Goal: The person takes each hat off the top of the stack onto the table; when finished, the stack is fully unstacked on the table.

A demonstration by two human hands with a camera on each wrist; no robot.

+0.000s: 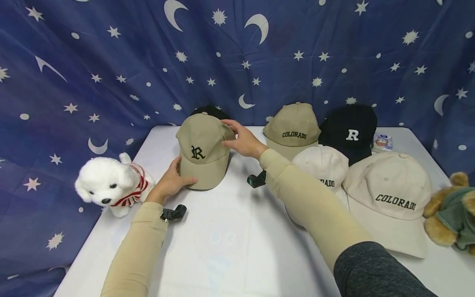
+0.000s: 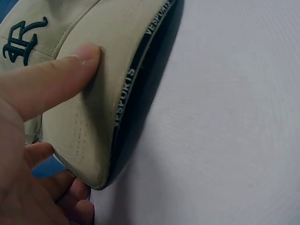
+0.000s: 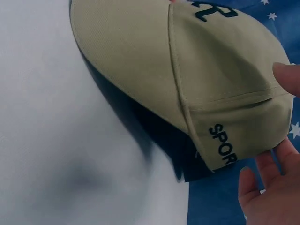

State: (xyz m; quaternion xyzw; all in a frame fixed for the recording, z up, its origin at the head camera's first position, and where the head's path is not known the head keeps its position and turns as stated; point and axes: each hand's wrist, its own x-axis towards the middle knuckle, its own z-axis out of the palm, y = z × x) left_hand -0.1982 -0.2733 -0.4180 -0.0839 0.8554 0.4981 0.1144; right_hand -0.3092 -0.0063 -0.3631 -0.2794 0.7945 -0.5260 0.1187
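Both hands hold a khaki baseball cap with a dark gothic letter on its front. My left hand pinches one side of the brim, thumb on top and fingers beneath, as the left wrist view shows. At the crown's right side, my right hand grips with thumb and fingers spread apart. Dark lettering runs along the cap's side panel in the right wrist view. Behind this cap, a black cap is mostly hidden.
On the right stand a tan Colorado cap, a black R cap, a cream cap partly behind my right arm, and a larger cream cap. A white toy dog sits left, a brown plush bear far right.
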